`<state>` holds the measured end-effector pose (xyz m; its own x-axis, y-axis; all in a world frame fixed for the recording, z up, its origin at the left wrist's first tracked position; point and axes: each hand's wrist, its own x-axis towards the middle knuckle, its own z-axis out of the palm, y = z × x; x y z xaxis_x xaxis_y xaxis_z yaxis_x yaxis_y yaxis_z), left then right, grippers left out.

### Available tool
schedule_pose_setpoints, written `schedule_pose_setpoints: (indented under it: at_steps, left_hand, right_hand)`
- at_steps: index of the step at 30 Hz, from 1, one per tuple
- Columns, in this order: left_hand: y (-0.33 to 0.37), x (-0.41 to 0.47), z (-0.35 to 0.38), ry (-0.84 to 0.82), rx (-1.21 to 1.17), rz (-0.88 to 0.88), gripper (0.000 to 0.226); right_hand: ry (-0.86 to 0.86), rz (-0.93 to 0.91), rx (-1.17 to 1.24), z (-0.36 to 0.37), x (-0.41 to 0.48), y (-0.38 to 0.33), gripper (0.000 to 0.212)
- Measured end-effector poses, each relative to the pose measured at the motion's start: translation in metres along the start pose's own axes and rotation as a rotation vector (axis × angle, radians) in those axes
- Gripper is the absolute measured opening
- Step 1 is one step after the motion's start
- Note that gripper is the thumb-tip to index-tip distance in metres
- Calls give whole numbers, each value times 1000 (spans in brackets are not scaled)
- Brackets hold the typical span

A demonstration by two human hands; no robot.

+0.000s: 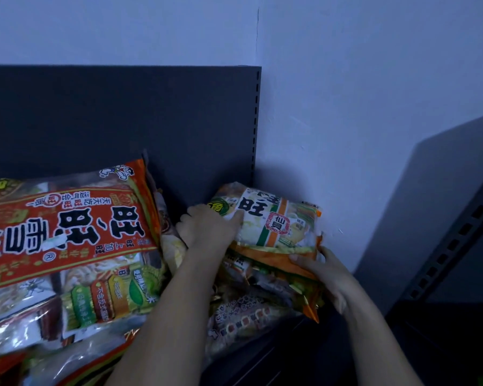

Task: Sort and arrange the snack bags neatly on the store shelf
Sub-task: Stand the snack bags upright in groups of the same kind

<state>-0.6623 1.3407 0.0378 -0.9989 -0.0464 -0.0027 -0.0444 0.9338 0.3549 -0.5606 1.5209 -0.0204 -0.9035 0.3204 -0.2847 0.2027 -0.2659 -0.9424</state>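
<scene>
A white and orange snack bag (273,221) lies on top of a small pile of like bags (251,307) at the right end of the dark shelf (287,355). My left hand (207,227) grips that bag at its left edge, thumb on its face. My right hand (324,274) holds the bag's near right corner, fingers curled under the orange edge. A large red snack bag (67,232) tops a heap of bags (76,316) on the left.
The shelf's dark back panel (123,121) ends at a slotted upright (255,121) just behind the small pile. A pale wall (360,107) stands to the right. Another dark shelf unit (452,232) with a slotted post stands at the far right.
</scene>
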Motion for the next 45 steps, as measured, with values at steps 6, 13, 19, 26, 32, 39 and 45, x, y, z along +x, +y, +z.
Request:
schedule_pose_setpoints:
  at_steps: [6, 13, 19, 26, 32, 39, 45]
  left_hand:
    - [-3, -10, -13, -165, -176, 47, 106]
    - [-4, -22, -16, -388, -321, -39, 123]
    - [-3, -30, -33, -336, -544, -19, 124]
    - [9, -54, -98, -77, -503, 188, 112]
    - [-2, -69, -137, -39, -673, 326, 90]
    - [-75, -91, -193, 30, -1085, 300, 61]
    - [-189, -122, -260, 183, -1339, 252, 71]
  right_hand:
    - [-114, -30, 102, -10, -3, -4, 76]
    - [-181, -87, 83, -18, -13, -13, 119]
    - [-216, -222, 119, -12, -26, -31, 116]
    - [-135, -469, 158, 3, -57, -72, 76]
    - [-149, -545, 111, 11, -88, -110, 70]
    - [-299, -555, 120, 75, -110, -131, 79]
    - [-582, -549, 143, 197, -137, -135, 72]
